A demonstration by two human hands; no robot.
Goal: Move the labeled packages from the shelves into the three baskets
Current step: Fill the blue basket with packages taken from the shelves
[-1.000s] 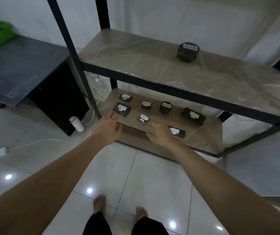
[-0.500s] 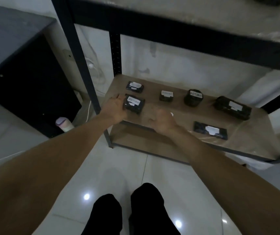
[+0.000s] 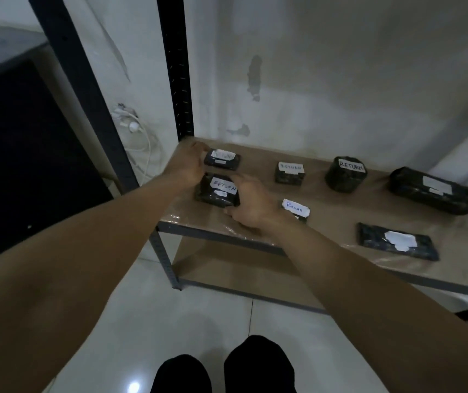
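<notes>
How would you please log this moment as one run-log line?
left hand: grips black wrapped RETURN-labelled package | right hand: grips same package | brown shelf board: package resting

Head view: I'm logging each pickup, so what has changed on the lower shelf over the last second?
Both hands came forward from the shelf's front edge. The right hand and left hand now grip the near-left RETURN package from either side; whether it has left the shelf is unclear. The other six packages lie where they did, among them the round package and the flat package.
</notes>
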